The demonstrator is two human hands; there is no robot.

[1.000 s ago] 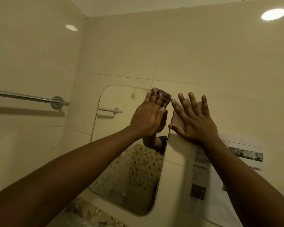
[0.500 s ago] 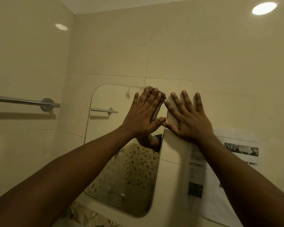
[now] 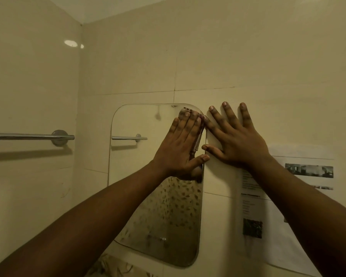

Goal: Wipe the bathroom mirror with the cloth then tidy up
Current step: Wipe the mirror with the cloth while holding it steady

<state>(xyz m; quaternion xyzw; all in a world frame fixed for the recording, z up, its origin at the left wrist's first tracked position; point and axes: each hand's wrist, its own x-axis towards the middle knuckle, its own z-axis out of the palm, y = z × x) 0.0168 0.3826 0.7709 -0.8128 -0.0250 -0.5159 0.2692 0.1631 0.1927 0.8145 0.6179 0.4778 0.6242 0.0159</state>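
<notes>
A rail [image 3: 28, 136] hangs well left of the left hand [image 3: 180, 144]. That hand, fingers straight and close together, presses the cloth [image 3: 188, 109] flat on the mirror [image 3: 136, 124], at its top right corner; only the cloth's edges show past the fingertips. Just right of it, the right hand [image 3: 238, 142] braces on the wall [image 3: 228, 66], fingers spread, holding nothing. The wiping step looks under way. Next, the cloth likely needs sweeping down over the spotted lower glass.

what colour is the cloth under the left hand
The cloth looks dark maroon with pale stripes; only its edge shows, head view.
</notes>
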